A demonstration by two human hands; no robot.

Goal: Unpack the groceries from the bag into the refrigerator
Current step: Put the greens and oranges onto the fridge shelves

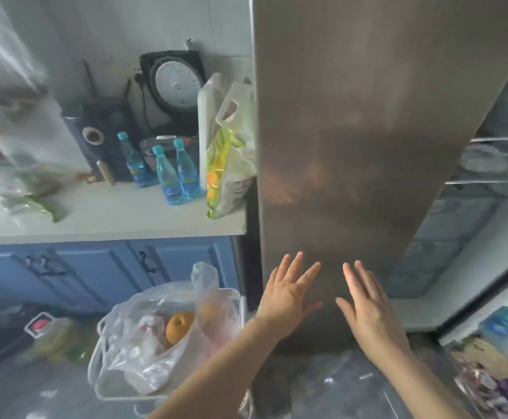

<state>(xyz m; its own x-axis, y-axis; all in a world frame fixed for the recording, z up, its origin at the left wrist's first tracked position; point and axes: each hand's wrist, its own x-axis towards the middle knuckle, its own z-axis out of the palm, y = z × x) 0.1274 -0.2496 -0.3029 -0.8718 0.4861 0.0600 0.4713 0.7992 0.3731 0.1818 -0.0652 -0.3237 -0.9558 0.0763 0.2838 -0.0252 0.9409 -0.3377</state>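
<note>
A single wide-angle camera is riding on the person's head, looking forward and steeply down. It is sitting close to the grey refrigerator door (352, 146), which is filling the middle of the view. The counter (110, 213) is bending away at left, the open fridge shelves (473, 182) at right, and the floor (19, 388) is showing below.

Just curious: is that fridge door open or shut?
Open. The refrigerator door stands swung out, with shelves visible past its right edge; both hands are spread before it.

Both hands (289, 297) (370, 309) flat, fingers (296, 264) spread, before fridge door (367, 131).
</note>
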